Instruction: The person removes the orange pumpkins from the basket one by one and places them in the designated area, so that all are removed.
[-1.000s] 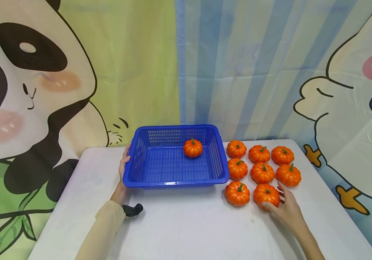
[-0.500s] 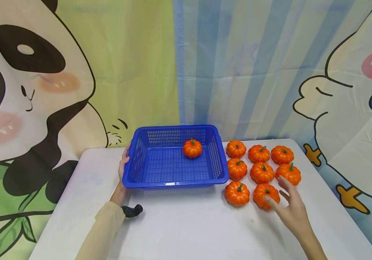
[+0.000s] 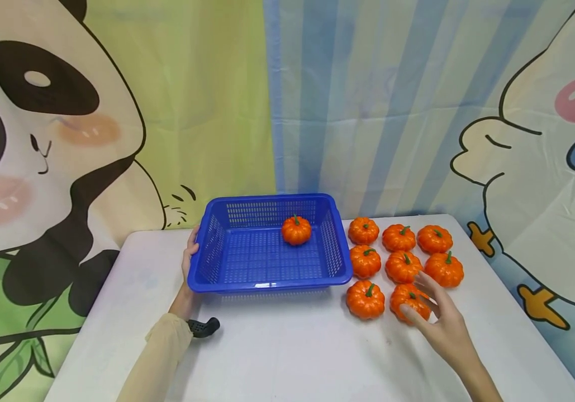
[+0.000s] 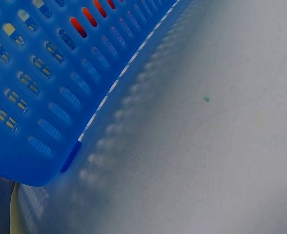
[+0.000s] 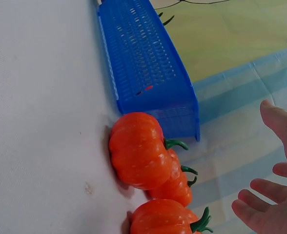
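A blue plastic basket (image 3: 262, 286) holds one small orange pumpkin (image 3: 296, 230) with a green stem. My left hand (image 3: 190, 259) holds the basket at its left side; the fingertips are partly hidden by the rim. In the left wrist view, the slotted basket wall (image 4: 60, 87) fills the upper left. My right hand (image 3: 443, 321) is beside and above the front middle pumpkin (image 3: 408, 301), thumb and fingers spread, and partly covers it. In the right wrist view, the right hand (image 5: 280, 190) is apart from the pumpkins, with nothing in its fingers.
Several more pumpkins stand in rows right of the basket, among them the front left one (image 3: 365, 300) and the back right one (image 3: 435, 239). They sit on a white table (image 3: 287, 352). A cartoon-printed curtain (image 3: 227, 111) hangs behind. A black wrist strap part (image 3: 204, 328) sticks out near the left sleeve.
One second ago my right hand was touching the front middle pumpkin. It then drew back with its fingers spread, and now hovers close by. My left hand and the basket have stayed put.
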A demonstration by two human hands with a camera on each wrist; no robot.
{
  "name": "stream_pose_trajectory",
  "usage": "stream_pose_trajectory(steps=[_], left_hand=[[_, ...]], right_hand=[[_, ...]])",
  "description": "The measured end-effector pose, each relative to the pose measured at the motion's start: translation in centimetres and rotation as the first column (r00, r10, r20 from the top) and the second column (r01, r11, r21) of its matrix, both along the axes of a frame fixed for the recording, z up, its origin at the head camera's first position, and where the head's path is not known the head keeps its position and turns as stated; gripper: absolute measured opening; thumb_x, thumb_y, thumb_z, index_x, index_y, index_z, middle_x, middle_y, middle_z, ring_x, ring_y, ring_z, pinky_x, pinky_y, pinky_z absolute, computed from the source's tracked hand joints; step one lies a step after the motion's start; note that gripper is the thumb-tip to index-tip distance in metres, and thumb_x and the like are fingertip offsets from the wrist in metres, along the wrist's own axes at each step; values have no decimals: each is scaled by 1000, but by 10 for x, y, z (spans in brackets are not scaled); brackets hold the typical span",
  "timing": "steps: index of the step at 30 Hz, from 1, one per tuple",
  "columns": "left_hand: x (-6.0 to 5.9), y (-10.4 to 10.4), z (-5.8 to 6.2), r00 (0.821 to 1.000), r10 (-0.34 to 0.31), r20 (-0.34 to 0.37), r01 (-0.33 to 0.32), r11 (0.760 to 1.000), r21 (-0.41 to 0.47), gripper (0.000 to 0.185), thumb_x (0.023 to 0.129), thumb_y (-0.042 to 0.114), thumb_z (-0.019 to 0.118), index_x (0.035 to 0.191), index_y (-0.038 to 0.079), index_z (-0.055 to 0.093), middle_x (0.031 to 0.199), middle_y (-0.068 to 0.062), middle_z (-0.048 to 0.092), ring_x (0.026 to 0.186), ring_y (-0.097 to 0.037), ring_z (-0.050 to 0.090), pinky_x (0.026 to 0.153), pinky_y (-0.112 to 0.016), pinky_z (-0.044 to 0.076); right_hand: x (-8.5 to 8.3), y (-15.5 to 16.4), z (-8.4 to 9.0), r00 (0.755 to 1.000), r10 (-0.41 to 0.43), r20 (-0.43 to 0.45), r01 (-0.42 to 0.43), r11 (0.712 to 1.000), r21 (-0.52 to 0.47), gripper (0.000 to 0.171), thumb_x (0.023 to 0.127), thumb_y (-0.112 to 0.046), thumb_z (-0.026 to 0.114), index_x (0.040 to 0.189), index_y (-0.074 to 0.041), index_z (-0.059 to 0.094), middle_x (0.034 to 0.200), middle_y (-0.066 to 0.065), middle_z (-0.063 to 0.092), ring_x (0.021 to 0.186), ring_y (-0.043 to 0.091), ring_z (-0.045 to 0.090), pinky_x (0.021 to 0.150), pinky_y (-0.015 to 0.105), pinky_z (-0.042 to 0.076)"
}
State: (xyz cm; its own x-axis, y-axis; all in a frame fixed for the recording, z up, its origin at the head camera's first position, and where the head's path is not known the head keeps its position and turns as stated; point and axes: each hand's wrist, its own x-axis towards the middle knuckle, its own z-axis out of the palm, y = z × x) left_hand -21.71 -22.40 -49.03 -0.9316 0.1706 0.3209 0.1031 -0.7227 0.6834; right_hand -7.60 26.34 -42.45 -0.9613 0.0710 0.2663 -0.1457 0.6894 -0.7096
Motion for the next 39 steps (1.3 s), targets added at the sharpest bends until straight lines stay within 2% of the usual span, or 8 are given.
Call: stream_pose_trajectory(steps=[7,9,11,15,18,27,34,39], left_hand=[[1,1,1,1000,8,27,-8,1000,-8,52,101,12,-2,149,28,9,142,10,46,117,-11,58,90,-26,55],[1,1,1,1000,8,31,-7,1000,-3,52,101,12,-2,149,28,9,142,10,46,117,-11,58,89,-26,55],[1,1,1,999,4,34,-4,1000,5,52,101,12,-2,149,28,8,144,9,43,118,-11,58,89,-26,55],[1,1,1,999,-3,43,1,1000,26,52,101,12,-1,150,28,8,145,7,42,118,-13,57,90,-26,55],[1,1,1,999,1,50,-2,1000,21,52,101,12,-1,150,28,10,143,8,44,118,-13,57,89,-26,55],[1,2,3,997,64,40,-61,996,-64,51,102,13,2,148,28,15,155,-3,24,118,-10,56,89,-24,54],[2,3,4,996,80,37,-76,993,-88,51,101,12,2,148,28,15,149,5,35,121,-10,53,91,-24,53],[3,3,4,995,86,43,-81,990,-119,51,102,13,1,149,27,11,146,9,38,122,-9,52,92,-24,53]], right_hand=[[1,-6,-6,999,24,32,-24,1000,-4,71,84,-18,74,145,-4,39,138,18,52,118,32,54,87,-5,34],[1,-9,-6,999,34,35,-35,999,13,67,84,-19,74,142,-5,43,135,15,55,115,19,57,87,-3,36],[1,-12,-6,998,51,37,-52,998,29,64,84,-19,75,140,-6,47,134,12,56,113,15,56,87,-1,39],[1,-17,-1,994,98,41,-100,993,61,62,83,-20,76,138,-7,51,137,12,56,117,18,55,90,24,55],[1,-20,3,988,141,56,-145,986,79,63,83,-22,76,140,-11,50,141,12,54,122,27,52,88,41,56],[0,-35,14,959,268,93,-270,963,10,67,86,-23,72,145,-12,44,148,16,47,125,39,54,90,50,53],[-2,-42,14,951,291,102,-295,955,20,61,86,-27,72,141,-12,49,142,13,53,125,38,55,91,55,52],[-3,-45,10,947,309,91,-312,950,22,60,86,-23,73,140,-13,50,141,10,55,126,31,55,93,51,52]])
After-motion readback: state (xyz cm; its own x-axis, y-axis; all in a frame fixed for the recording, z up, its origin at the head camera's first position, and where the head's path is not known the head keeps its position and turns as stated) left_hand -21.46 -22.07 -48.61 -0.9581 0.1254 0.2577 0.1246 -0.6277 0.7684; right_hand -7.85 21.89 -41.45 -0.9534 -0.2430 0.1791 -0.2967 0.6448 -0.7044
